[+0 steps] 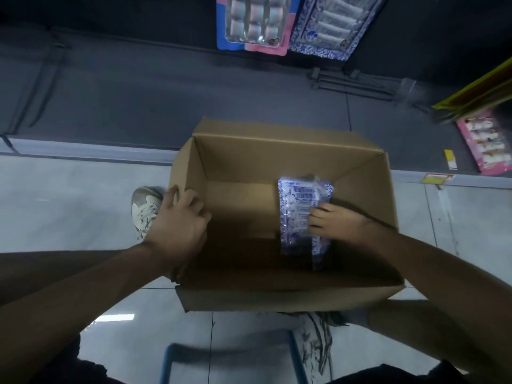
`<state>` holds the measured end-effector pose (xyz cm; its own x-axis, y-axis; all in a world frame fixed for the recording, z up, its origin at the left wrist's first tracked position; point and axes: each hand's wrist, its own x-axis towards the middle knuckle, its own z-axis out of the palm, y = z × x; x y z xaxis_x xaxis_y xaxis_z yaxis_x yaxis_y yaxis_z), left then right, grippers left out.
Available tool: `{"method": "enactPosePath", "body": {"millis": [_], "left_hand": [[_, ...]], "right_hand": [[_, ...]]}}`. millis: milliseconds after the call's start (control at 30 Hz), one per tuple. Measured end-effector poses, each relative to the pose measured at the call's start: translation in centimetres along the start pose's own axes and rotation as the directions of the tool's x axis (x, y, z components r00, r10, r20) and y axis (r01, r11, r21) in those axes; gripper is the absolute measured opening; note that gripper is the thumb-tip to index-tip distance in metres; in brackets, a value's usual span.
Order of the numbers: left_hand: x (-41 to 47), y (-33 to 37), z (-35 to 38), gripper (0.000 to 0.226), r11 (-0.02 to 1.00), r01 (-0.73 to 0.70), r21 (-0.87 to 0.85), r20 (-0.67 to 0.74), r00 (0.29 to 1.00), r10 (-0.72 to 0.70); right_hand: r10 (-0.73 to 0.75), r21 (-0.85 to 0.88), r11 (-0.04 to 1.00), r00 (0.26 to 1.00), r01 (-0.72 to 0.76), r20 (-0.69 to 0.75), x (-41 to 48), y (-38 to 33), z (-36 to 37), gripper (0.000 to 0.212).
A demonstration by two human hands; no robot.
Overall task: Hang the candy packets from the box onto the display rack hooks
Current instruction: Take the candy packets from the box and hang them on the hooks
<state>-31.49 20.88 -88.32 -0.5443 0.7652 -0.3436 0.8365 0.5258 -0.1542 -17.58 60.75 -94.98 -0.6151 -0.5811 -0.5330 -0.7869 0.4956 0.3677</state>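
Blue-white candy packets (303, 217), small stack, stood on edge against the right wall of the box (277, 151); the rest of the box floor was bare. Right hand (338, 223) was down inside, fingers (318, 214) curled onto the top packet's face, thumb hidden behind the stack, so it read as taking hold but not lifted. Left hand (180, 217) gripped the box's left wall, fingers hooked over the rim, steadying it. The box sat open on the tiled floor (69, 203), near the floor's far edge where the dark rack base began. A shoe (145, 209) was just beside the box's left wall. Hung packets (329, 26) of the same blue-white pattern showed on the rack at the top, a pink-blue pack (252, 23) beside them; the hooks themselves were not clear.

Step, by my judgement: picking a packet from the box, hanging not yet begun. Next move calls for separating one packet from the stack, lifting it clear of the right wall, finding its hang hole and lining it up with a hook.
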Motion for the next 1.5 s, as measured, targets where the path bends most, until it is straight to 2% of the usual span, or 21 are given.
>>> {"method": "enactPosePath", "body": {"millis": [167, 267, 433, 533, 667, 800, 900, 1000, 1067, 1133, 1200, 1233, 1300, 1367, 1433, 1500], "left_hand": [[0.0, 0.3, 0.0, 0.041, 1.000, 0.006, 0.026, 0.008, 1.000, -0.006], [0.1, 0.4, -0.5, 0.046, 0.996, 0.013, 0.087, 0.037, 0.999, -0.016], [0.2, 0.8, -1.1, 0.046, 0.988, -0.005, 0.157, 0.063, 0.998, -0.005], [0.4, 1.0, -1.3, 0.046, 0.986, -0.009, 0.167, 0.078, 0.997, -0.004], [0.9, 1.2, -1.8, 0.050, 0.983, 0.015, 0.180, 0.092, 0.995, -0.032], [1.6, 1.1, -2.4, 0.059, 0.988, 0.092, 0.121, 0.020, 0.995, -0.095], [2.2, 0.8, -2.9, 0.062, 0.994, 0.111, -0.019, -0.101, 0.989, -0.112], [2.8, 1.2, -4.9, 0.051, 0.955, 0.106, -0.278, -0.284, 0.940, -0.188], [3.1, 2.0, -7.4, 0.046, 0.868, 0.099, -0.486, -0.325, 0.902, -0.285], [3.0, 2.4, -10.2, 0.058, 0.716, 0.052, -0.697, -0.306, 0.881, -0.362], [2.7, 2.5, -12.9, 0.078, 0.599, -0.041, -0.800, -0.299, 0.892, -0.339], [2.3, 2.6, -14.2, 0.082, 0.584, -0.080, -0.808, -0.315, 0.897, -0.312], [2.1, 2.8, -16.6, 0.085, 0.613, -0.143, -0.777, -0.373, 0.889, -0.265], [2.4, 3.1, -18.6, 0.085, 0.701, -0.166, -0.693, -0.441, 0.868, -0.230], [3.1, 3.6, -20.3, 0.076, 0.844, -0.188, -0.502, -0.547, 0.825, -0.142], [3.9, 4.1, -21.7, 0.063, 0.939, -0.200, -0.281, -0.632, 0.774, -0.024]], "right_hand": [[0.157, 0.062, 0.984, 0.979, -0.166, 0.133, -1.7, 0.7, 0.8, 0.021], [0.169, 0.110, 0.974, 0.959, -0.197, 0.226, -1.9, 0.6, 0.1, 0.017], [0.165, 0.099, 0.979, 0.977, -0.179, 0.133, -2.8, 1.4, -1.4, 0.011], [0.251, 0.135, 0.957, 0.967, -0.255, 0.050, -4.5, 2.7, -4.2, 0.020], [0.470, 0.348, 0.831, 0.883, -0.434, -0.021, -6.1, 3.5, -7.9, 0.044], [0.677, 0.546, 0.603, 0.735, -0.581, 0.035, -7.2, 4.2, -11.2, 0.045], [0.755, 0.693, 0.433, 0.652, -0.577, 0.071, -7.9, 5.2, -13.8, 0.037], [0.821, 0.813, 0.295, 0.568, -0.501, 0.052, -8.2, 6.3, -16.4, 0.030], [0.843, 0.838, 0.236, 0.533, -0.492, 0.075, -8.6, 7.3, -18.0, 0.031], [0.833, 0.821, 0.223, 0.540, -0.526, 0.120, -8.9, 8.2, -19.4, 0.032], [0.824, 0.805, 0.217, 0.546, -0.552, 0.152, -9.6, 8.7, -20.7, 0.035], [0.824, 0.807, 0.207, 0.543, -0.553, 0.161, -9.9, 8.9, -21.2, 0.037], [0.832, 0.792, 0.214, 0.531, -0.572, 0.158, -10.5, 9.0, -22.2, 0.037], [0.836, 0.738, 0.286, 0.536, -0.612, 0.120, -10.7, 9.2, -23.1, 0.037], [0.847, 0.711, 0.330, 0.527, -0.621, 0.067, -10.9, 9.3, -24.0, 0.034], [0.851, 0.703, 0.358, 0.525, -0.615, 0.025, -11.1, 9.5, -24.6, 0.031]]}}
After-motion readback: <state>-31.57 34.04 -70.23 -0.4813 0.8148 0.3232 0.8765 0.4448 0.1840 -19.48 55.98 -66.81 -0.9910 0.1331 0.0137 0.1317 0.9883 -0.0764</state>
